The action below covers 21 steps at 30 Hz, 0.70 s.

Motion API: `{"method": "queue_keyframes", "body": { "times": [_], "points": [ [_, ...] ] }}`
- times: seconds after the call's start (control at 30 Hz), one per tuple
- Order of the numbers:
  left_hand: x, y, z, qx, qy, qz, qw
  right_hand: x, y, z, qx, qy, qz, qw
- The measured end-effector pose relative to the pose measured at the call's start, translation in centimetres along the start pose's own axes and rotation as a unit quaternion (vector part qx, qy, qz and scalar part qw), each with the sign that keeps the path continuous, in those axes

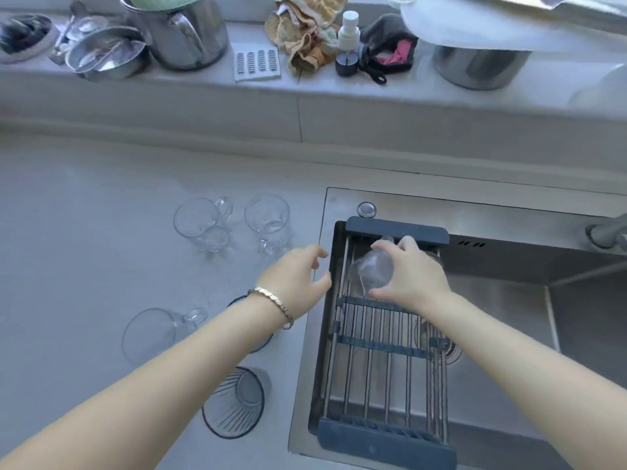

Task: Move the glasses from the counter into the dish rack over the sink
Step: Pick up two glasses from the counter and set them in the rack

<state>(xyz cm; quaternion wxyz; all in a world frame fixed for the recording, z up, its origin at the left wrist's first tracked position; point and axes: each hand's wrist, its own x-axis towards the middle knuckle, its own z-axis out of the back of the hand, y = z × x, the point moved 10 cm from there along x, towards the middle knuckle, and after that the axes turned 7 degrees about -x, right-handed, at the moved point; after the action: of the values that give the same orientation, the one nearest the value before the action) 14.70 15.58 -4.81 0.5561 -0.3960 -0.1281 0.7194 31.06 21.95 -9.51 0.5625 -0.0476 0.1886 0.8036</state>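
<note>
My right hand (414,271) grips a clear glass (371,271) and holds it over the far end of the dish rack (383,347), a dark-framed rack of metal bars across the sink's left part. My left hand (298,276) hovers with fingers spread at the counter's edge beside the rack and holds nothing. On the grey counter stand two clear handled mugs (200,222) (268,220) further back, a third handled mug (152,334) near my left forearm, a ribbed dark-rimmed glass (234,401) in front, and another dark-rimmed glass (258,344) mostly hidden under my wrist.
The steel sink (509,300) lies right of the rack, with a tap base (607,234) at its far right. A raised ledge behind holds steel pots (183,32), a bowl (105,56), a grater (258,62), cloths (305,32) and a spray bottle (348,39).
</note>
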Motion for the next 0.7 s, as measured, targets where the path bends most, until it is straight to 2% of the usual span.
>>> {"method": "queue_keyframes", "body": {
  "times": [0.17, 0.4, 0.47, 0.53, 0.6, 0.7],
  "points": [
    [-2.1, 3.1, 2.0, 0.067, -0.021, -0.001, 0.998, 3.1, 1.1, -3.2, -0.136, 0.058, -0.026, 0.989],
    [-4.7, 6.2, 6.1, 0.067, -0.084, 0.016, 0.994, 1.1, 0.6, -4.1, -0.138, 0.076, -0.090, 0.983],
    [-5.5, 7.5, 7.6, 0.105, -0.093, 0.024, 0.990, 0.1, 2.8, -2.2, -0.119, 0.020, -0.049, 0.991],
    [-6.4, 9.7, 8.6, 0.181, -0.073, 0.066, 0.978, -1.2, 6.8, -1.2, 0.000, -0.004, 0.042, 0.999],
    [-7.6, 12.7, 8.9, 0.257, -0.030, 0.138, 0.956, -3.3, 11.6, -2.4, 0.114, 0.070, 0.129, 0.983],
    [-9.3, 16.6, 8.4, 0.266, 0.021, 0.229, 0.936, -5.4, 16.8, -5.5, 0.160, 0.160, 0.184, 0.956]
  ]
}}
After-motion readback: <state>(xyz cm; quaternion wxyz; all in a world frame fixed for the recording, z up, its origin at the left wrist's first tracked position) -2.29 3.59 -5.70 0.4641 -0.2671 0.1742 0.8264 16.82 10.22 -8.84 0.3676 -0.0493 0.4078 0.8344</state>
